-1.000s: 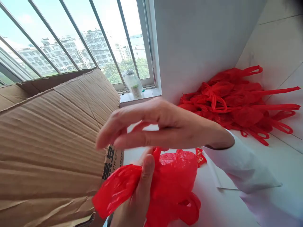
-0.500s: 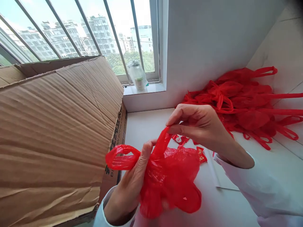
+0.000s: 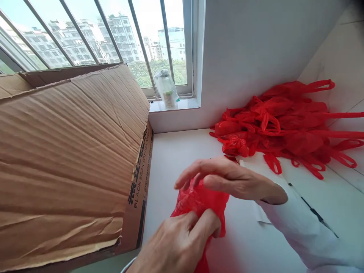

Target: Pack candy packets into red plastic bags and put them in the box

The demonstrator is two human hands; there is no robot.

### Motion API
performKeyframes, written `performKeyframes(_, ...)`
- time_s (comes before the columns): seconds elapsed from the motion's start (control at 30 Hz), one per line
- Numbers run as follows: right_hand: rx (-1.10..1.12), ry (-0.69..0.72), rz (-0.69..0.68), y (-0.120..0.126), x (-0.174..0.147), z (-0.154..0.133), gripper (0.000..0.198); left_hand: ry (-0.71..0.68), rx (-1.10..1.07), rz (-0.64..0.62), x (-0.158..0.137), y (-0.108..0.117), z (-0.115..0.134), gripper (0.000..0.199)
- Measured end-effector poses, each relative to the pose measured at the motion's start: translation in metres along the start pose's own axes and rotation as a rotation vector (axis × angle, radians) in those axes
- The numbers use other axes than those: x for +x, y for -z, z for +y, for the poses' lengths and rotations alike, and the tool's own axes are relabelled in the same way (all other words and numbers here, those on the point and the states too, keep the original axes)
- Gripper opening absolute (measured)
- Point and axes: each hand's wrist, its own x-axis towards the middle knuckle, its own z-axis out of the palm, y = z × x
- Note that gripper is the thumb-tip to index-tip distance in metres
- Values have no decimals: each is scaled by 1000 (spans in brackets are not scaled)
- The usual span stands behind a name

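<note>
A thin red plastic bag (image 3: 203,197) hangs crumpled over the white tabletop. My left hand (image 3: 184,237) is closed on it, fingers curled and thumb pressed in, with some of the red plastic showing below. Just beyond and above the bag is my right hand (image 3: 230,176), its fingers stretched forward and the thumb apart from them. Those fingertips overlap the bag's upper part; whether they touch it, I cannot tell. What the bag contains does not show.
On the left stands a large open cardboard box (image 3: 71,151). A heap of red plastic bags (image 3: 287,117) lies at the back right against the wall. Paper (image 3: 263,216) and a black pen (image 3: 315,214) are near my right sleeve. A bagged jar (image 3: 168,93) stands on the windowsill.
My right hand has let go of the bag's handle and opened. My left hand has turned over, knuckles up, still gripping the bag. The bag's loops are no longer spread out.
</note>
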Motion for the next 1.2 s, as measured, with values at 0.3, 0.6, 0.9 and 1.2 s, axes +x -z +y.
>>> performKeyframes(0.3,292,-271,-80,-23,-2,39,38,-356,856,479,-9,0,-18,16)
performKeyframes(0.6,239,-223,188,-33,-15,47,17,-593,773,455,-4,0,-38,23)
performKeyframes(0.9,-375,-249,631,-5,-66,52,14,-678,909,287,-26,-1,-68,17)
performKeyframes(1.2,-499,-493,517,7,-98,107,14,-470,896,163,-41,-22,-118,15)
